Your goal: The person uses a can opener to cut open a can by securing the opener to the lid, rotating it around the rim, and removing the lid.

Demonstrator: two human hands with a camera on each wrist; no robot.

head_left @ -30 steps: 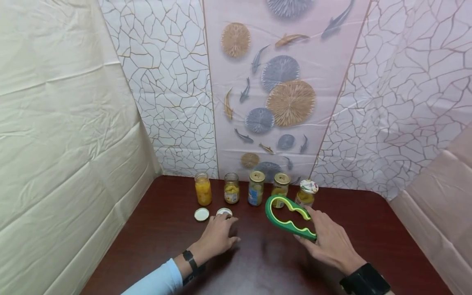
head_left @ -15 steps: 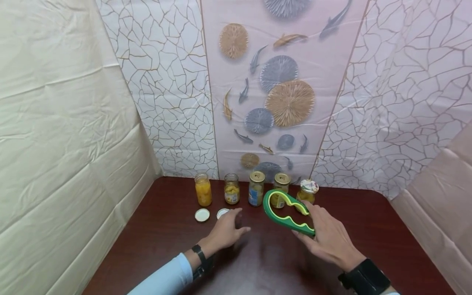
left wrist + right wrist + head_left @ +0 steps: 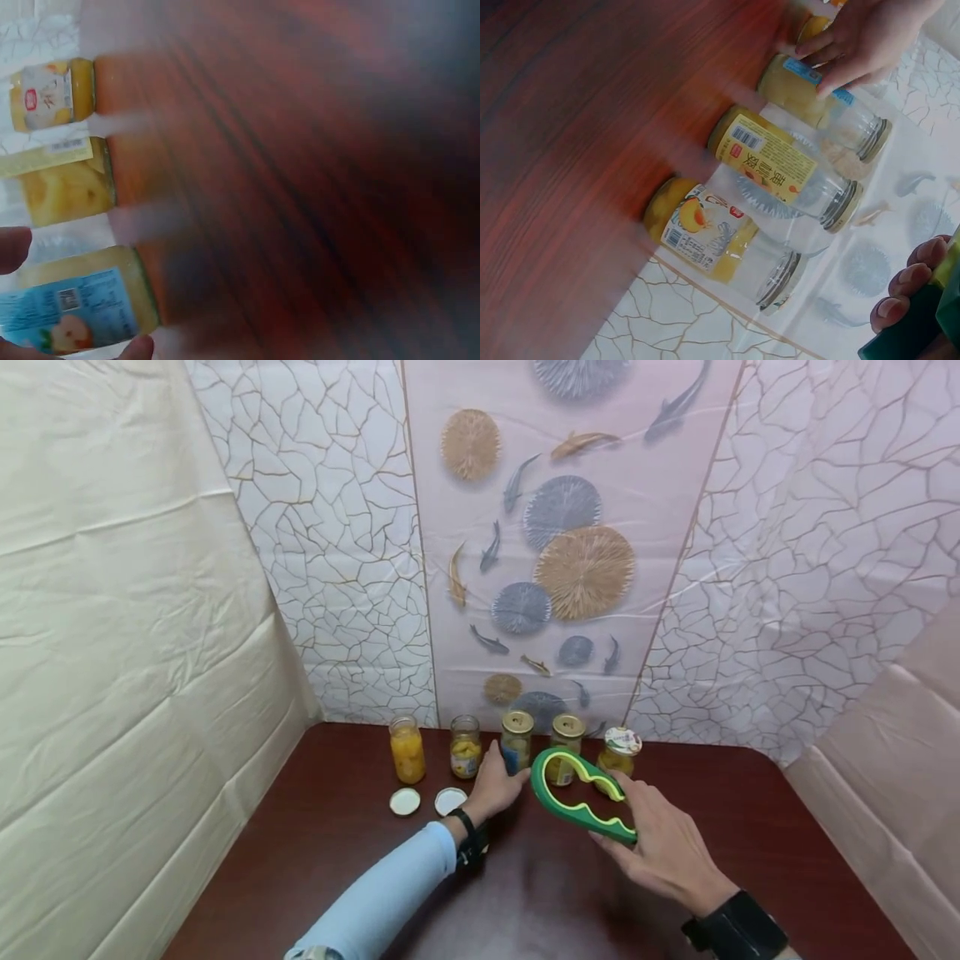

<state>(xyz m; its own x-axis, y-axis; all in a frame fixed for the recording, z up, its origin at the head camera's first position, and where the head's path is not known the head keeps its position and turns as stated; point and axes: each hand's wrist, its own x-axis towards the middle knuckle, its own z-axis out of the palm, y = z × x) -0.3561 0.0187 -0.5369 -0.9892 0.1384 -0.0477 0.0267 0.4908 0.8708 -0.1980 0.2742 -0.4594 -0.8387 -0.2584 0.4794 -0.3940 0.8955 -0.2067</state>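
Observation:
My left hand (image 3: pixel 497 785) is at a gold-lidded glass jar with a blue label (image 3: pixel 517 745), third from the left in the row. Its fingers and thumb are spread on either side; in the left wrist view the thumb (image 3: pixel 13 250) appears slightly apart from the blue-labelled jar (image 3: pixel 82 304). The right wrist view also shows the left hand (image 3: pixel 877 37) beside that jar. My right hand (image 3: pixel 663 843) grips the end of a green jar opener (image 3: pixel 581 814) with a wavy yellow inner edge, raised before the two right-hand jars.
On the left stand two lidless jars, one orange (image 3: pixel 407 753) and one with yellow fruit (image 3: pixel 465 752). Two lids (image 3: pixel 405 802) lie before them. Right of the blue-labelled jar stand a gold-lidded jar (image 3: pixel 567 727) and a white-lidded jar (image 3: pixel 622 743). A patterned cloth wall rises behind.
My left hand has moved from beside the right-hand loose lid, forward and right to the blue-labelled jar. My right hand keeps holding the jar opener in nearly the same place.

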